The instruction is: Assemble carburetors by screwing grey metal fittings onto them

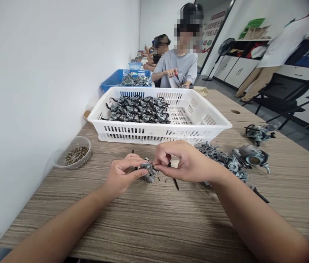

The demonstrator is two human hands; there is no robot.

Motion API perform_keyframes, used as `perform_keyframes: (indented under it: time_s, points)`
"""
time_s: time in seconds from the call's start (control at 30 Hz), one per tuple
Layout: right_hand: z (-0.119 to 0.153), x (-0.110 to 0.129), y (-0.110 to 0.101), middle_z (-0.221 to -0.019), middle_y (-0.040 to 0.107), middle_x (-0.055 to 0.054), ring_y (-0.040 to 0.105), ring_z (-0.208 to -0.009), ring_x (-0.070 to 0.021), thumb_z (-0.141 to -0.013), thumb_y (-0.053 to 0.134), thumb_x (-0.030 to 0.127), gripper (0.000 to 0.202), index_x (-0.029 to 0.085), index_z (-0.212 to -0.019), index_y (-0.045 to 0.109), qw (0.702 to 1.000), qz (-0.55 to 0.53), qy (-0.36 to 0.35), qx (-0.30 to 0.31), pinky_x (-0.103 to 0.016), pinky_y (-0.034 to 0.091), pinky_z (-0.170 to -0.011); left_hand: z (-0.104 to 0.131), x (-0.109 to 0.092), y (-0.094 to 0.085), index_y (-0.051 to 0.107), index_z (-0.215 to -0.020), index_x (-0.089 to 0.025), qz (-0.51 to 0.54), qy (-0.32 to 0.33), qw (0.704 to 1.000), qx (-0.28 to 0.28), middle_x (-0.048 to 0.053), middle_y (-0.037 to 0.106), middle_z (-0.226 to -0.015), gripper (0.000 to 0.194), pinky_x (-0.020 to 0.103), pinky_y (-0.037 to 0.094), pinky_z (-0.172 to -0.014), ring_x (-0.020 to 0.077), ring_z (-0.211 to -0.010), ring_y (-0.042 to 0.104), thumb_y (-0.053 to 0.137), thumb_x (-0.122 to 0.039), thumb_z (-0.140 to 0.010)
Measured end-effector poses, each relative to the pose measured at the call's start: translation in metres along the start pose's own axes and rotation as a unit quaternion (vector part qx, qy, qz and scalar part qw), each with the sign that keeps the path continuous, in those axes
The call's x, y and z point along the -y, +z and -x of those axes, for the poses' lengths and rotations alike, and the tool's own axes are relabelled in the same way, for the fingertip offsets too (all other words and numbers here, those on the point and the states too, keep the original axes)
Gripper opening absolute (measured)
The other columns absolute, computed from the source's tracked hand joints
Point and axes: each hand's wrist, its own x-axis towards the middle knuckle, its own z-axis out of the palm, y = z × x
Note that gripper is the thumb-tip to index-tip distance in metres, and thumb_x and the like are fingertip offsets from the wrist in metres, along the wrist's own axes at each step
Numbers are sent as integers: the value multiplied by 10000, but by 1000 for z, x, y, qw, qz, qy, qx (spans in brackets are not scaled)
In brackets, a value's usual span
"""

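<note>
My left hand (124,173) is closed round a small grey metal carburetor (149,179), held low over the table in front of me. Thumb and index finger of my right hand (183,160) are pinched together at the carburetor's right side. What sits between those fingertips is too small to make out. Just right of the carburetor, a couple of tiny brass-coloured parts (166,180) lie on the wood. A thin black rod-like piece (175,182) rests under my right hand, partly covered by it.
Beyond my hands stands a white basket (154,131) with rows of carburetors. A clear tub (81,164) of small brass parts is at left. Carburetor bodies (233,164) pile up by my right forearm. Behind the basket, a co-worker (180,67) sits near a blue crate (110,83).
</note>
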Motion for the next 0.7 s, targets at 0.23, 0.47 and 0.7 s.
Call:
perform_keyframes:
  time_s: [0.23, 0.47, 0.7]
  points:
    - [4, -1, 3, -899, 723, 13, 687, -784, -137, -960, 751, 174, 263, 249, -954, 499, 999, -41, 20, -18, -269, 519, -715, 1, -2, 1, 919, -990, -227, 36, -27, 999, -4, 111, 828, -985, 167, 403, 592, -901, 245, -956, 728, 936, -312, -847]
    - [2, -1, -1, -930, 746, -7, 702, -774, -134, -978, 752, 193, 161, 234, -987, 597, 998, -60, 16, -2, -263, 527, -683, 4, -4, 3, 919, -1010, -234, 41, -35, 999, -4, 106, 830, -993, 174, 404, 576, -941, 242, -987, 715, 933, -299, -850]
    - [1, -1, -1, -923, 777, -9, 694, -790, -147, -966, 760, 187, 351, 210, -1295, 641, 994, -101, 40, 3, -293, 586, -769, 5, -5, 7, 919, -1003, -232, 23, -32, 999, -9, 114, 839, -990, 182, 438, 571, -978, 264, -1010, 723, 945, -306, -839]
